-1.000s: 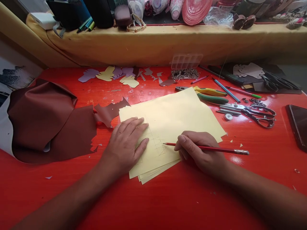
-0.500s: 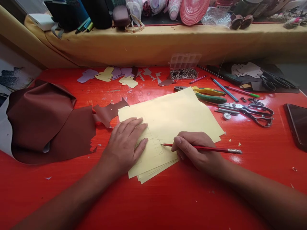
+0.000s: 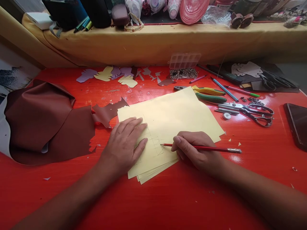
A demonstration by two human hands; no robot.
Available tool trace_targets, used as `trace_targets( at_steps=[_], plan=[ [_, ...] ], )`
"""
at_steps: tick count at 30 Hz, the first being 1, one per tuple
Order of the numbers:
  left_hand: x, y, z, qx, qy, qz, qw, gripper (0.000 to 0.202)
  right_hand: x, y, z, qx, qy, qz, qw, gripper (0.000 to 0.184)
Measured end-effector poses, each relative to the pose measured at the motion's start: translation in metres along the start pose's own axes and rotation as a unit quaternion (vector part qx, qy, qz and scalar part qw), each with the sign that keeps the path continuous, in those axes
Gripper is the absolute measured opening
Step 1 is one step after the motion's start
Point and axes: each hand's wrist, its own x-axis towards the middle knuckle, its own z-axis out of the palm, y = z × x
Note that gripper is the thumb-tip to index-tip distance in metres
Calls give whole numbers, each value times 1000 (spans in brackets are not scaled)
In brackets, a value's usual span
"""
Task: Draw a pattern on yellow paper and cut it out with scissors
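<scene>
My left hand [image 3: 123, 147] lies flat on a stack of pale yellow paper sheets [image 3: 172, 111], fingers spread and pressing down, holding nothing. My right hand [image 3: 195, 150] rests on the stack's lower right edge and grips a red pencil [image 3: 211, 148] with a metal-banded eraser end. The pencil's point touches the top sheet, among faint drawn lines between my hands. Part of the drawing is hidden under my left hand. A reddish-brown leather hide [image 3: 45, 124], ragged with cut-outs, lies left of the paper, a little beyond my left hand.
The work surface is a glossy red table [image 3: 48, 198]. Beyond the paper lie paper cut-outs [image 3: 105, 74], a plastic compartment box [image 3: 184, 60], a heap of metal chain [image 3: 183, 73], pliers [image 3: 208, 95], and scissors [image 3: 256, 111]. A dark tablet or phone [image 3: 297, 123] sits at right.
My right hand and the pencil have shifted slightly left, with the point moving a little along the paper. The whole view has drifted slightly. My left hand stays pressed on the stack.
</scene>
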Motion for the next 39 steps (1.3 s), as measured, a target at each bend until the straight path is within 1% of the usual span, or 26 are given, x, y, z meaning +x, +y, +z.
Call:
trace_targets(
  at_steps=[11, 17, 25, 39],
  plan=[
    [1, 1, -1, -1, -7, -10, 1000, 39, -3, -1, -1, 3, 2, -2, 1000, 44],
    [0, 1, -1, -5, -5, -10, 1000, 39, -1, 0, -2, 63, 27, -4, 998, 45],
    [0, 1, 0, -11, -2, -15, 1000, 40, -1, 1, -1, 19, 5, -3, 1000, 48],
    [0, 2, -1, -7, -8, -13, 1000, 39, 1, -2, -1, 3, -11, 4, 1000, 43]
  ],
)
